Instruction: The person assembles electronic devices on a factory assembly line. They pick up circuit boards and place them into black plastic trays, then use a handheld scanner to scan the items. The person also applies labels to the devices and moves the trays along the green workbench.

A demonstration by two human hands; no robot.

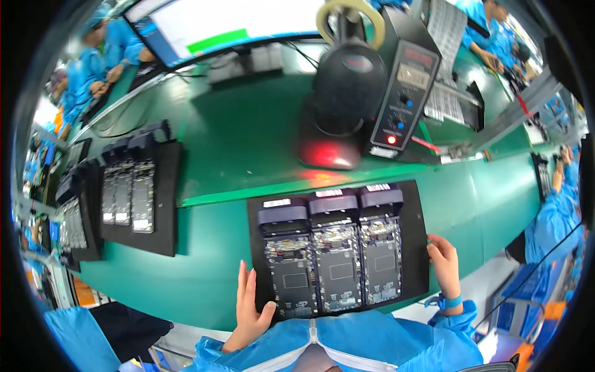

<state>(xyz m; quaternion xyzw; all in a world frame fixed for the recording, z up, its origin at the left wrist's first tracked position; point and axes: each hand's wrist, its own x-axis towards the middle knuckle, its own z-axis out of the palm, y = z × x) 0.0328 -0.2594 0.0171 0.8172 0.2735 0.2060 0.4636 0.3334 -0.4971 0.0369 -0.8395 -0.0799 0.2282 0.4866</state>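
In front of me lies a black board (416, 248) carrying three opened handheld devices side by side: a left one (291, 273), a middle one (338, 266) and a right one (381, 260). Their circuit boards face up, and each has a raised dark purple end with a white label. My left hand (249, 313) is at the board's left edge, fingers stretched out and apart, thumb by the lower left corner. At the right edge, my right hand (445, 263) has its fingers bent and closed on the board's rim; the fingertips are partly hidden.
A black scanner on a stand (350, 87) glows red beyond the board, beside a black control box (406, 93) with blue knobs. Further boards with opened devices (142, 192) lie at left. A monitor (229, 25) stands behind; other people work around the green table (223, 229).
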